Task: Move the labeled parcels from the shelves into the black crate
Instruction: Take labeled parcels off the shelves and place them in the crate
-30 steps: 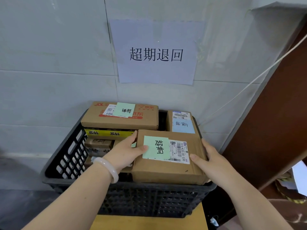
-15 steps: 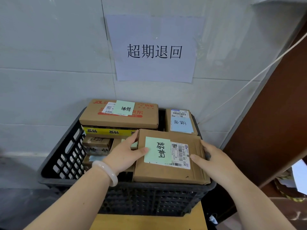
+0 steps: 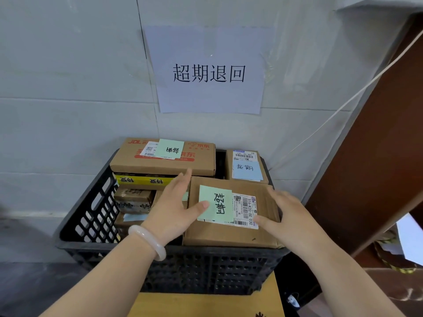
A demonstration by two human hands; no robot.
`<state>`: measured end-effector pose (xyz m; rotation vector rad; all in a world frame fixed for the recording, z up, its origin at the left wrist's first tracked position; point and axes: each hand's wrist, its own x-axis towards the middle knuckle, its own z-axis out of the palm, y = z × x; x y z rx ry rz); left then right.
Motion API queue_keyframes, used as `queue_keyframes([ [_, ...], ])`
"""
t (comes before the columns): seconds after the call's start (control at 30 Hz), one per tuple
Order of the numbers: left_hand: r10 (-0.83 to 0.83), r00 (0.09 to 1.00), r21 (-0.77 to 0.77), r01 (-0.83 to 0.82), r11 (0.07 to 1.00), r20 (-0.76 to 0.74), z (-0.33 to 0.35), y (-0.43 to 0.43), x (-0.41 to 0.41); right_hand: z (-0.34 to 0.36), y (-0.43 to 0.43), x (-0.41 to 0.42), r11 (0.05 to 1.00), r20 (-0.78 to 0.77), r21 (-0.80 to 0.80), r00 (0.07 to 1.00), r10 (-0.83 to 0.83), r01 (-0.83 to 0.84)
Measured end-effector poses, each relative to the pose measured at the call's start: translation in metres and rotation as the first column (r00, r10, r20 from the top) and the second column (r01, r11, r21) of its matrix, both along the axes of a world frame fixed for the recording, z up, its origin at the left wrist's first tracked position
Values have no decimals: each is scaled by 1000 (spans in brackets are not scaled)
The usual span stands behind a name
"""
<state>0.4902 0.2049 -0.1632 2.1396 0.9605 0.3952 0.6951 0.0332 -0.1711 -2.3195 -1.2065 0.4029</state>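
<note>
The black crate (image 3: 96, 197) stands against the wall, full of cardboard parcels. At its front right lies a brown parcel (image 3: 229, 235) with a green note and a barcode label. My left hand (image 3: 174, 207) lies along that parcel's left side, fingers straight, thumb on the green note. My right hand (image 3: 288, 216) rests on its right edge, fingers straight, thumb by the barcode label. Behind are a JD parcel (image 3: 160, 164) with a green note and a parcel with a blue note (image 3: 246, 168).
Under the JD parcel sits a yellow-taped box (image 3: 142, 180), with smaller parcels (image 3: 132, 199) lower at the left. A paper sign (image 3: 208, 72) hangs on the wall above. A brown panel (image 3: 370, 156) and a white cord (image 3: 343, 106) are at the right. The crate stands on a wooden surface (image 3: 206, 305).
The front parcel has shifted slightly back and lies flatter in the crate. My right hand has slid from its side up onto the top edge. My left hand stays at its left side.
</note>
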Motion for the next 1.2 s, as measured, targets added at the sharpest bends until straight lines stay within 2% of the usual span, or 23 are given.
queue_keyframes([
  [0.07,-62,997,207,68,976,-38,6,-10,4,4,-5,-6,998,37,33,998,55,-56],
  [0.13,-135,987,390,157,907,-84,12,-23,13,10,-13,-14,994,86,31,991,103,-106],
  [0.23,-225,962,542,273,795,-154,9,-47,34,11,-31,-17,989,177,15,974,142,-147],
  [0.4,-314,926,634,374,677,-211,0,-88,70,7,-81,-3,997,266,-5,961,76,-77],
  [0.53,-414,885,670,441,597,-214,3,-124,114,5,-133,10,998,306,11,950,-60,60],
  [0.63,-540,810,656,538,530,-228,1,-162,141,6,-181,3,976,293,12,932,-212,218],
  [0.73,-666,707,671,616,412,-240,-5,-194,153,3,-221,-24,930,288,4,890,-354,368],
  [0.83,-775,575,651,699,297,-265,-16,-225,158,-13,-253,-70,832,280,6,797,-535,555],
  [1.0,-920,270,548,833,76,-283,-40,-309,141,-44,-316,-155,620,252,-31,606,-754,784],
  [1.13,-959,19,522,841,-139,-284,-46,-394,106,-40,-376,-228,379,296,-41,374,-879,924],
  [1.2,-961,-72,553,805,-215,-269,-46,-433,85,-41,-399,-266,239,287,-38,240,-927,970],
])
